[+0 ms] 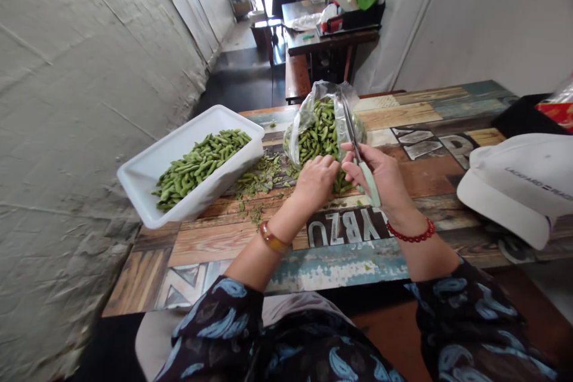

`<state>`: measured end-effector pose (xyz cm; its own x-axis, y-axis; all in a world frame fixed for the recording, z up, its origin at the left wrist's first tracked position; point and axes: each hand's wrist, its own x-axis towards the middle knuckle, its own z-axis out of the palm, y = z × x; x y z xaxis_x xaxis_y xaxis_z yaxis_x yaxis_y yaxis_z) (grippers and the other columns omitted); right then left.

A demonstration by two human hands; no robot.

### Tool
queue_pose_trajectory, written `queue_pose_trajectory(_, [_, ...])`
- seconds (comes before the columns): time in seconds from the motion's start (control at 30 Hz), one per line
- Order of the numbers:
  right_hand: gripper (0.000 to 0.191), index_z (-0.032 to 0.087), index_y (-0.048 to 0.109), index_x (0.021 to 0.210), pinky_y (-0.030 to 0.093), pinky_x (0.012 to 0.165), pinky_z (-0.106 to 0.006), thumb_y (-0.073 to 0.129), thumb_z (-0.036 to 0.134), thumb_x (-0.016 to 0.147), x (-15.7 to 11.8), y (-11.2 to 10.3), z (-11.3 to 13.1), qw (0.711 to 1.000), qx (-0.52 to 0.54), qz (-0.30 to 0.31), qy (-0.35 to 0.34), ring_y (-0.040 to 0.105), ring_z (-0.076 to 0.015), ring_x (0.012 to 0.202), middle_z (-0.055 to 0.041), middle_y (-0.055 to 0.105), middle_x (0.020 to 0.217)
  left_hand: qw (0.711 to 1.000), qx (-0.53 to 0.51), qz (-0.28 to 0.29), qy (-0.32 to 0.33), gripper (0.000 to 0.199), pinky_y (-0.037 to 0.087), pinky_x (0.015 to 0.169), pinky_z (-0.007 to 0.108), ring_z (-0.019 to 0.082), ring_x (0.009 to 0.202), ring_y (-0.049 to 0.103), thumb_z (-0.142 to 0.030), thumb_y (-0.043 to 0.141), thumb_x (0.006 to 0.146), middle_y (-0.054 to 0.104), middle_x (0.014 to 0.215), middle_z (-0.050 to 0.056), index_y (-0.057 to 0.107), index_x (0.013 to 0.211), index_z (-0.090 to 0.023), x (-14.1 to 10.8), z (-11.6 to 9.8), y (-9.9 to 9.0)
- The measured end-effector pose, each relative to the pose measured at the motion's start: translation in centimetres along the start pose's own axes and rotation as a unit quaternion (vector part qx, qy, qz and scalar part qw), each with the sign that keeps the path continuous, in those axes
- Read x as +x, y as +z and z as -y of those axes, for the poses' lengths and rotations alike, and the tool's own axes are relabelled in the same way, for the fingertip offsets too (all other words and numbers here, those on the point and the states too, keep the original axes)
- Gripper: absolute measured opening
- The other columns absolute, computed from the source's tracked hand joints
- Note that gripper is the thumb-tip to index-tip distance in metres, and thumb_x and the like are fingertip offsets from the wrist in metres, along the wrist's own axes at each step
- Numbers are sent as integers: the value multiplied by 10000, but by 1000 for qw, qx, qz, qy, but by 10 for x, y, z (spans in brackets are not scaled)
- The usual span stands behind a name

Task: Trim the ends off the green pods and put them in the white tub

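Observation:
My right hand point(380, 176) holds a pair of scissors point(367, 182) with pale green handles, its dark blades pointing up and away from me. Close beside it, my left hand point(317, 179) is closed at the near edge of the pods, its fingertips turned away; what they hold is hidden. Just beyond both hands, a clear plastic bag point(307, 116) lies open, full of green edamame pods point(319, 131). To the left stands a white plastic tub point(190, 215) with a heap of edamame pods point(203, 164) in it.
Green trimmings point(264, 176) are scattered on the patterned wooden table point(215, 242) between tub and bag. At the right rests a white cap point(519, 173) near a black item. A grey wall point(89, 101) runs along the left. Farther back is another table point(308, 12) holding a dark tray.

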<state>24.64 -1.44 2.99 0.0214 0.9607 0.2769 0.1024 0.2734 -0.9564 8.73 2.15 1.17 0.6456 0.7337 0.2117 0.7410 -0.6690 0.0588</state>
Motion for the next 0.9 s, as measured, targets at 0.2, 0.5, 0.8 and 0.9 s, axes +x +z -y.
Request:
queue_pose_trajectory(0.2, [461, 218, 680, 1190, 481, 496, -208, 768, 423, 786, 2, 0, -10, 1000, 2, 3, 2, 579, -84, 579, 7, 647, 846, 996, 11, 13, 82, 255, 473, 824, 374, 246, 1036, 591, -215, 443, 986, 668, 1211, 126, 641, 1126, -135, -8, 8, 16])
queue_pose_trajectory(0.5, [448, 211, 679, 1180, 446, 493, -206, 758, 418, 791, 0, 7, -14, 999, -26, 31, 28, 546, -87, 589, 11, 615, 829, 944, -313, -100, -27, 215, 485, 978, 370, 202, 1119, 634, -116, 477, 942, 688, 1235, 101, 679, 988, -174, -56, 36, 4])
queue_pose_trajectory(0.8, [444, 188, 672, 1189, 539, 672, -292, 742, 406, 808, -5, 14, -14, 984, -172, 48, -20, 639, -155, 717, -27, 679, 873, 787, -567, -121, -211, 264, 480, 881, 300, 176, 963, 608, -341, 598, 910, 683, 990, 69, 754, 1035, -169, -75, 52, -15])
queue_pose_trajectory(0.9, [429, 203, 668, 1193, 563, 743, -340, 748, 372, 807, -8, 17, -16, 966, -243, 70, -55, 671, -199, 795, -47, 699, 908, 686, -681, -85, -240, 341, 467, 671, 234, 139, 809, 595, -405, 654, 867, 678, 934, 59, 746, 1102, -176, -78, 50, -18])
